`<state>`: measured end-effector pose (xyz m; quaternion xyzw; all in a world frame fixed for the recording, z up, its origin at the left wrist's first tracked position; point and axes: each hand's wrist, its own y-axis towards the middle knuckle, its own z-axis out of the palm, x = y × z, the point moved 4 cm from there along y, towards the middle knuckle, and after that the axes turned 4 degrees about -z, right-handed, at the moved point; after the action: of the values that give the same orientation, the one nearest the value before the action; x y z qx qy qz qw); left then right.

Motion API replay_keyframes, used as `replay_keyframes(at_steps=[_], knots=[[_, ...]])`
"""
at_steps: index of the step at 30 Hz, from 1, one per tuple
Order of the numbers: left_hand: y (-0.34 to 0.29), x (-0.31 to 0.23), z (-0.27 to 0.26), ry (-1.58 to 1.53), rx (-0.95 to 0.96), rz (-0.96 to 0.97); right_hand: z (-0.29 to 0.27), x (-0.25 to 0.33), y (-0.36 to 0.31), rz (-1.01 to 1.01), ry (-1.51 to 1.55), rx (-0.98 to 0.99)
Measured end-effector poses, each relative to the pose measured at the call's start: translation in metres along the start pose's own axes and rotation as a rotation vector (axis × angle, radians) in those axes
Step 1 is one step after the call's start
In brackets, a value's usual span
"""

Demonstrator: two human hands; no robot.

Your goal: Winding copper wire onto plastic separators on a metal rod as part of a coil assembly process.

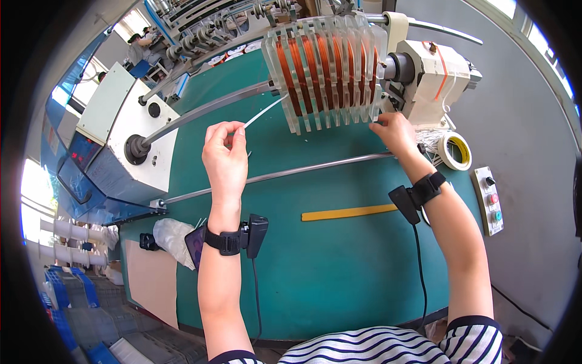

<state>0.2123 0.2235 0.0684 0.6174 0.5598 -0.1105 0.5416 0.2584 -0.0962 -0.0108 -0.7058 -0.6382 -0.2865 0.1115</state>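
- Far end of the white strip (264, 113) is unclear at the lower left of the coil former (328, 67).
- Left hand (224, 159) pinches the near end.
- Right hand (398, 133) curls at the former's lower right; cannot tell whether it grips anything.

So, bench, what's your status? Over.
Left grip pinching white strip. Strip reaches copper coil block's left side. Right grip at block's lower right, contact unclear. Nothing visibly blocking.

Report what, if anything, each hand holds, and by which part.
The left hand pinches a white strip by its lower end. The right hand is beside the copper-wound former; whether it grips anything cannot be told.
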Motion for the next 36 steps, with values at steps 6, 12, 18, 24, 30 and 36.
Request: replay_keyframes(at_steps=[6, 12, 18, 24, 30, 36], knots=[[-0.002, -0.001, 0.003, -0.03, 0.029, -0.093, 0.004, -0.006, 0.003, 0.016, 0.047, -0.094], [-0.002, 0.004, 0.006, -0.008, 0.007, -0.097, 0.002, -0.012, 0.005, -0.021, 0.035, -0.129], [-0.001, 0.003, 0.006, -0.015, -0.021, -0.093, 0.009, -0.011, 0.006, -0.084, 0.044, -0.16], [-0.001, 0.002, 0.003, 0.008, -0.003, -0.104, 0.01, -0.017, 0.008, -0.003, 0.114, -0.02], [-0.003, 0.006, 0.005, -0.003, -0.028, -0.081, 0.007, -0.008, 0.008, -0.027, 0.078, -0.064], [0.006, 0.016, 0.019, 0.009, -0.027, -0.062, -0.041, -0.002, -0.007, -0.274, -0.162, -0.252]])
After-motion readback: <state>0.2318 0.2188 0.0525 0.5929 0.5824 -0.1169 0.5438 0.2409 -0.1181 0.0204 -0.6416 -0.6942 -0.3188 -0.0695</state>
